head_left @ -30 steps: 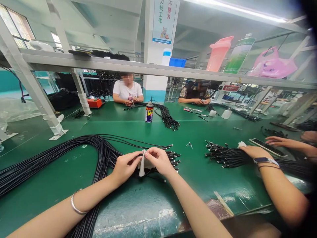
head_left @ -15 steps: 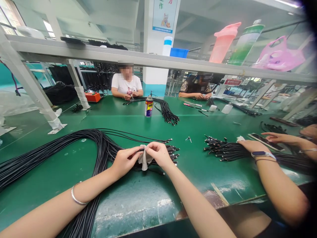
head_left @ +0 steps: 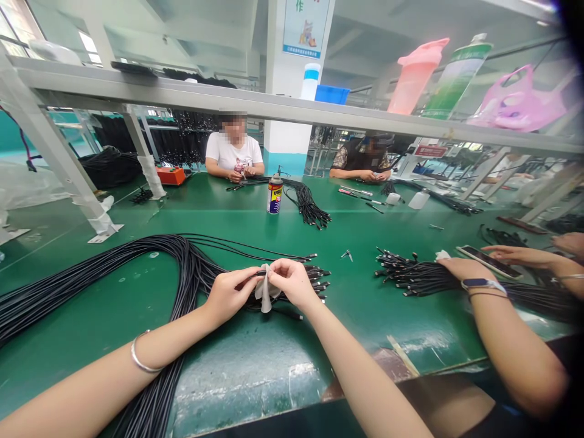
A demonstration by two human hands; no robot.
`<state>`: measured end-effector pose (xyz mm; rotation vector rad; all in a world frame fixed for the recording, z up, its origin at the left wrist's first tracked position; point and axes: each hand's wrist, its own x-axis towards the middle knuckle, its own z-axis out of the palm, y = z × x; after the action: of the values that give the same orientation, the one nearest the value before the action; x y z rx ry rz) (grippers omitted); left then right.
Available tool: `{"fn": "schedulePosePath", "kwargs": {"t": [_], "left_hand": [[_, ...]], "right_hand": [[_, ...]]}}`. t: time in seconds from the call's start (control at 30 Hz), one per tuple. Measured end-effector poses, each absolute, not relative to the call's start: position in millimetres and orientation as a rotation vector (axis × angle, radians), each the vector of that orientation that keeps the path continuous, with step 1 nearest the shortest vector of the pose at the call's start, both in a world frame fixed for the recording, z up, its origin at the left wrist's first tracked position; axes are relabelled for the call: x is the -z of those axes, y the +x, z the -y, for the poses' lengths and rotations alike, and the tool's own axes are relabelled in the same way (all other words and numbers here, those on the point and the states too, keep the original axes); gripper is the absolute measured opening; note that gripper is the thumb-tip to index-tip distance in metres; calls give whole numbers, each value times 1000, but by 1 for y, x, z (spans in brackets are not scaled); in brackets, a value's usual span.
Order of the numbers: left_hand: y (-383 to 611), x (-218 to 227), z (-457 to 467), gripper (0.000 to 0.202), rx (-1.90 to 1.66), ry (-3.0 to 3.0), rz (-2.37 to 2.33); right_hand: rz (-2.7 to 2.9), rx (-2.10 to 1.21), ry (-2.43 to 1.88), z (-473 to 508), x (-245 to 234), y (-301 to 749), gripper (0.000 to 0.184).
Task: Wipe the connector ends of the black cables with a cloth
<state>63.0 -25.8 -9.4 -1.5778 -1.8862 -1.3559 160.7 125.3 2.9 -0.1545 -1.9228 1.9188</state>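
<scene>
My left hand (head_left: 230,295) pinches a black cable just behind its plug end. My right hand (head_left: 292,281) is closed on a small white cloth (head_left: 263,293) wrapped about that cable's tip. Both hands meet above the plug ends (head_left: 317,278) of a thick bundle of black cables (head_left: 137,267) that sweeps off to the left across the green table (head_left: 255,234). A silver bangle (head_left: 139,360) circles my left wrist.
A co-worker's arms (head_left: 502,316) lie on a second cable bundle (head_left: 410,277) at right, next to a phone (head_left: 490,260). A spray can (head_left: 274,194) and more cables (head_left: 310,210) sit mid-table. Two people sit across. A metal shelf (head_left: 292,109) spans overhead.
My hands stay together on the cable and cloth, with only small finger shifts. The view has tilted down a little, so everything sits slightly higher in the picture.
</scene>
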Motion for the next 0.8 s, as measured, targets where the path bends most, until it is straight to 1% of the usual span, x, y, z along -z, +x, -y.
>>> {"fn": "schedulePosePath", "kwargs": {"t": [0.17, 0.4, 0.63, 0.8], "left_hand": [[62, 10, 27, 21, 1308, -1608, 1856], [61, 11, 25, 21, 1249, -1638, 1821], [61, 14, 27, 21, 1289, -1596, 1845], [60, 15, 26, 19, 1276, -1586, 1856]], "right_hand": [[1945, -1966, -128, -122, -8, 163, 15], [1941, -1907, -99, -121, -9, 161, 8], [1924, -1953, -101, -123, -7, 161, 12], [1967, -1846, -60, -125, -8, 164, 14]]}}
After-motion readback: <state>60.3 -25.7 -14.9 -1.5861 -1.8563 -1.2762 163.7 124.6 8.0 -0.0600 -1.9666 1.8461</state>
